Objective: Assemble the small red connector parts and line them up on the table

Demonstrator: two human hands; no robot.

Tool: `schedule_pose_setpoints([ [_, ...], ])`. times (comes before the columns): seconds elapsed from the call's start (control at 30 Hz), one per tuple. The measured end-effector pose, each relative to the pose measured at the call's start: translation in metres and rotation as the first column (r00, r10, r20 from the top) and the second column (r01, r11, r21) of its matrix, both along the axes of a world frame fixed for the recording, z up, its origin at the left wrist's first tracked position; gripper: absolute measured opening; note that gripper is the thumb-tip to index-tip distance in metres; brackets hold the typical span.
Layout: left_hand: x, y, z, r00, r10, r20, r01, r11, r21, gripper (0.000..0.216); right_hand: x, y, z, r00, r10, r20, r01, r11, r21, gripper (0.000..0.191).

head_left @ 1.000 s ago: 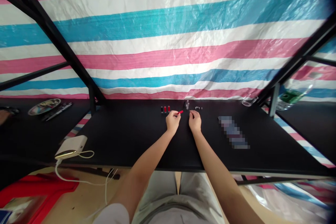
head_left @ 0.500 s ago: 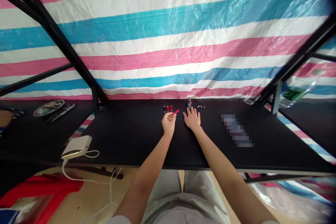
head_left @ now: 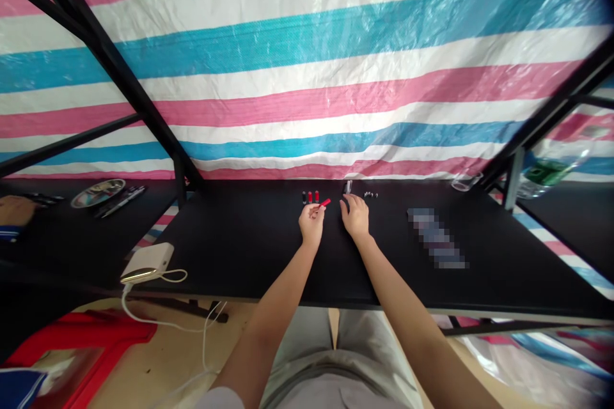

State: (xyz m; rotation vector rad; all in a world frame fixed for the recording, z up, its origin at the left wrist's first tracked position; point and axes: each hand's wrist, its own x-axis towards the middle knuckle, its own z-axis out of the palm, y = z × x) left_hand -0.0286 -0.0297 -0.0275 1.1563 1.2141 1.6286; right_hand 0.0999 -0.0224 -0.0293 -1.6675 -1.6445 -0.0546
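My left hand (head_left: pixel 311 223) holds a small red tube (head_left: pixel 325 202) between its fingertips, above the black table top (head_left: pixel 230 243). Just beyond it stands a short row of small black and red cylinders (head_left: pixel 310 197). My right hand (head_left: pixel 355 216) rests close by with slightly curled fingers and nothing visible in them. It is nearest to a small clear part with a dark piece (head_left: pixel 348 187). To the right of that lie several tiny pale pieces (head_left: pixel 370 194), too small to name.
A pixelated flat object (head_left: pixel 435 238) lies to the right. A white power bank (head_left: pixel 146 262) with cables sits at the near left edge. A glass (head_left: pixel 464 181) and plastic bottle (head_left: pixel 542 172) stand far right. On the left table are a tray, pens and a co-worker's hand (head_left: pixel 16 211).
My right hand has gone from a pinch to spread fingers and then to a loose curl. My left hand keeps the red tube. The whole view has drifted slightly.
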Motion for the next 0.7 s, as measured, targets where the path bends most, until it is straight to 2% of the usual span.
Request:
schedule_pose_setpoints([
  [0.07,0.000,0.000,0.000,1.000,0.006,0.001,-0.006,1.000,0.004,0.027,0.001,-0.005,0.003,0.999,0.040,-0.030,-0.036,0.991,0.128,0.029],
  [0.17,0.000,-0.001,0.000,1.000,0.019,0.001,-0.019,1.000,0.009,0.028,0.001,-0.009,0.004,0.995,0.081,-0.052,-0.069,0.977,0.202,0.023],
  [0.43,-0.001,-0.003,0.007,0.998,0.060,0.023,-0.061,0.997,0.053,0.027,-0.001,-0.008,0.005,0.968,0.251,-0.023,-0.245,0.958,0.147,0.027],
  [0.7,-0.001,-0.005,0.013,0.995,0.098,0.007,-0.098,0.994,0.047,0.028,0.000,-0.007,0.004,0.966,0.257,-0.020,-0.252,0.958,0.136,0.029],
])
